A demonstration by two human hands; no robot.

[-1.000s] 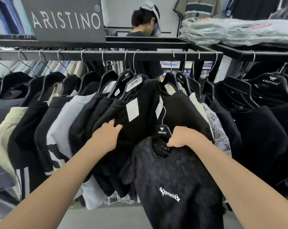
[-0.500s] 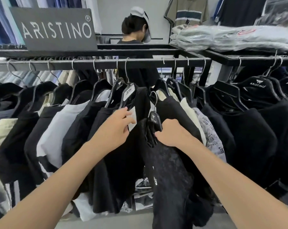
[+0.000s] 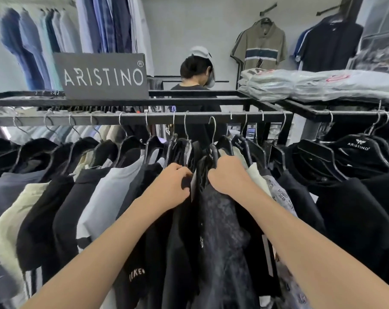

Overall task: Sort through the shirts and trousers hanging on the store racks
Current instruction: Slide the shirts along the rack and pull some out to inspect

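At 11 o'clock an ARISTINO sign (image 3: 103, 75) is set above the rack rail (image 3: 122, 118), from which shirts (image 3: 104, 197) are hung. Near the centre, a black shirt (image 3: 180, 241) is gripped by the curled fingers of the left hand (image 3: 171, 186). At its 3 o'clock, the shoulder of a mottled charcoal T-shirt (image 3: 220, 230) is clasped by the right hand (image 3: 228, 175). At 2 o'clock, bagged folded garments (image 3: 323, 85) are stacked.

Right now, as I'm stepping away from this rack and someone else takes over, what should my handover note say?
Hands: the left hand grips a black shirt; the right hand grips the patterned dark shirt up by its hanger.
Things: that hanger's hook reaches up to the rail.
Done: the patterned shirt looks hung between its neighbours.
Left: let go, then go through the shirts on either side.
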